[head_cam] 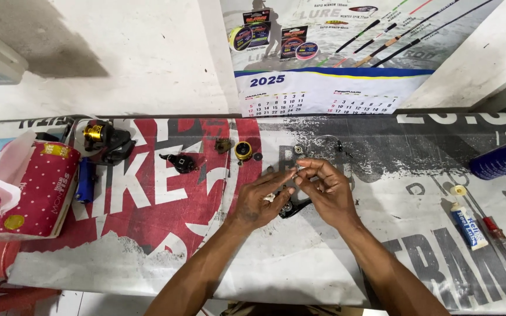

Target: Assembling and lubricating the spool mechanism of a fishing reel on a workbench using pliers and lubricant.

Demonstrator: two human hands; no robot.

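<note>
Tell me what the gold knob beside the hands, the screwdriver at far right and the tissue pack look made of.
Gold knob: likely metal, shiny gold finish with a dark centre.
Screwdriver: thin bare metal shaft, translucent reddish handle that looks like plastic.
Tissue pack: soft plastic-film wrapper, red with white dots, slightly glossy; pale paper tissue sticks out of the top.

The bench was covered by a worn printed vinyl sheet (147,193) in red, white and grey, matt and scuffed. A glossy black-and-gold metal fishing reel (104,137) and a small shiny brass-coloured spool (243,150) lay on it. The red dotted tissue pack (31,187) looked like soft plastic film, with pale, limp paper showing at its top.
</note>
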